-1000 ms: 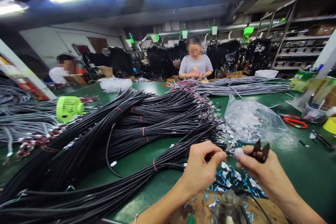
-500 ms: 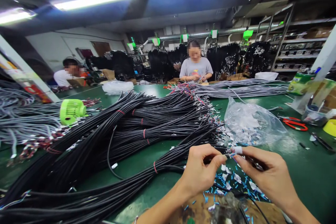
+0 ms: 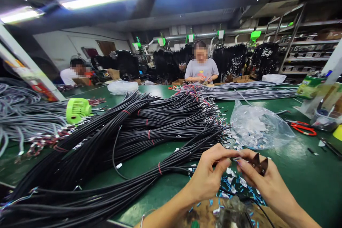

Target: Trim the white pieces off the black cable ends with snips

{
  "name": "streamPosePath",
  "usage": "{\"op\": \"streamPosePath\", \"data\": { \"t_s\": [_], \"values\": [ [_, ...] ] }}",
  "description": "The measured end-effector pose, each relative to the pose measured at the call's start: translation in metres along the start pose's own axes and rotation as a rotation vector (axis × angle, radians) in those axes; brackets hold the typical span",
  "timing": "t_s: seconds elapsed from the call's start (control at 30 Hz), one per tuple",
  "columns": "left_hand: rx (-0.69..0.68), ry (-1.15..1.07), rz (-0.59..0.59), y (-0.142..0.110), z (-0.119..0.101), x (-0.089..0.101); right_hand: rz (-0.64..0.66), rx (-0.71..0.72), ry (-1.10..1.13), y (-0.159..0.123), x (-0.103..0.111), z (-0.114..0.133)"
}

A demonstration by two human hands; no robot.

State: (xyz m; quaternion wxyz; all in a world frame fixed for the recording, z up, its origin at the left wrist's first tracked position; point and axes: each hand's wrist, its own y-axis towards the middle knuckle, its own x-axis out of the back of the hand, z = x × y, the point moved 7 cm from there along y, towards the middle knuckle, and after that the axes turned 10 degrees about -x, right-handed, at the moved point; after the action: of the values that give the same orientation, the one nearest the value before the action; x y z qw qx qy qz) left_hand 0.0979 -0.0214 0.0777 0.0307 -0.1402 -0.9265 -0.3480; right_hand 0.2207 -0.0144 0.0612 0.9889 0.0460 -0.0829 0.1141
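Note:
Low in front of me, my left hand (image 3: 207,172) is closed, with thumb and forefinger pinching a black cable near its end. My right hand (image 3: 269,181) meets it fingertip to fingertip, pinching the thin wires (image 3: 236,160) that come out there; fingers hide most of them. A small cutting tool (image 3: 260,165) with two dark, pointed, parted jaws sticks up from my right hand, its handles hidden in the palm. Blue wire scraps and white foil bits (image 3: 229,181) lie beneath both hands. Bundles of black cables (image 3: 160,169), tied with red bands, stretch out to the left.
A clear plastic bag (image 3: 263,124) of scraps lies beyond my right hand. Red-handled scissors (image 3: 303,128) are at the right. A green fan (image 3: 78,110) and grey cables (image 3: 34,121) are on the left. Across the green table (image 3: 301,171) sits a person (image 3: 201,66); another is far left.
The tool's dark jaws have come into view above my right hand's fingers. A white sleeve piece at its forefinger no longer shows. The fingertips of both hands are closer together.

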Motion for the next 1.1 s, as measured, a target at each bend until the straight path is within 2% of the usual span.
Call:
{"op": "streamPosePath", "data": {
  "t_s": [0.1,0.17,0.27,0.37,0.47,0.57,0.7,0.87,1.1],
  "values": [
    [0.046,-0.169,-0.029,-0.002,0.009,-0.001,0.046,-0.152,0.188,0.001,-0.005,-0.009],
    [0.057,-0.259,-0.081,-0.004,0.013,0.002,0.011,-0.129,0.142,0.002,-0.002,-0.007],
    [0.039,-0.248,-0.145,-0.004,0.013,0.008,-0.136,0.004,-0.018,0.000,0.009,0.001],
    [0.084,-0.149,-0.166,-0.004,0.011,0.012,-0.253,0.120,-0.121,-0.003,0.018,0.005],
    [0.073,-0.036,-0.157,-0.003,0.006,0.014,-0.305,0.225,-0.282,-0.003,0.023,0.007],
    [0.034,0.006,-0.155,-0.003,0.002,0.015,-0.368,0.401,-0.485,-0.008,0.024,0.014],
    [0.008,0.053,-0.147,-0.002,-0.001,0.015,-0.334,0.584,-0.587,-0.016,0.018,0.026],
    [-0.021,0.119,-0.137,-0.001,-0.006,0.016,-0.261,0.586,-0.588,-0.016,0.011,0.032],
    [-0.023,0.168,-0.167,-0.002,-0.006,0.016,-0.288,0.579,-0.570,-0.015,0.012,0.028]
  ]
}}
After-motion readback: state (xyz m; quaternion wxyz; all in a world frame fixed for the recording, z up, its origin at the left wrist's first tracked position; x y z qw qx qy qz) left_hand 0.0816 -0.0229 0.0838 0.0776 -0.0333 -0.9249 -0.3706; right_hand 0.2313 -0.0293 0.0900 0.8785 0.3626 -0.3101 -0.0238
